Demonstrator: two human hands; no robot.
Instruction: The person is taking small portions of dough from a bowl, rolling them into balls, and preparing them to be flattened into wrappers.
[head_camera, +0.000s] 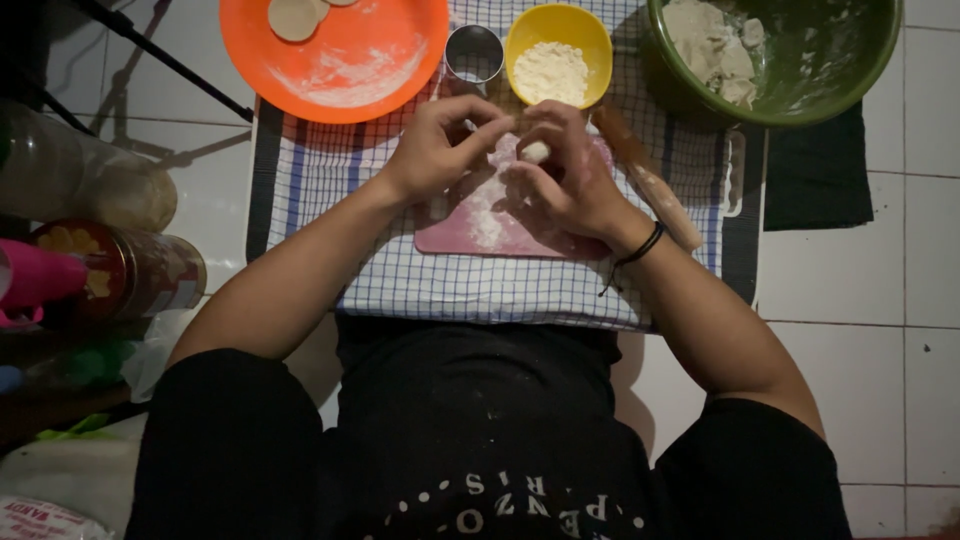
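My left hand (440, 145) and my right hand (570, 175) meet over a pink floured board (480, 235), pinching a small pale lump of dough (536, 152) between their fingertips. A wooden rolling pin (655, 190) lies just right of my right hand. Beyond the hands stand a yellow bowl of flour (557, 62) and a small round metal cutter (474, 53). A black band circles my right wrist.
An orange plate (345, 60) with flat dough rounds sits at the far left, a green bowl (800, 60) with dough at the far right. All rest on a checked cloth (480, 285) on white tiles. Jars (130, 270) stand at the left.
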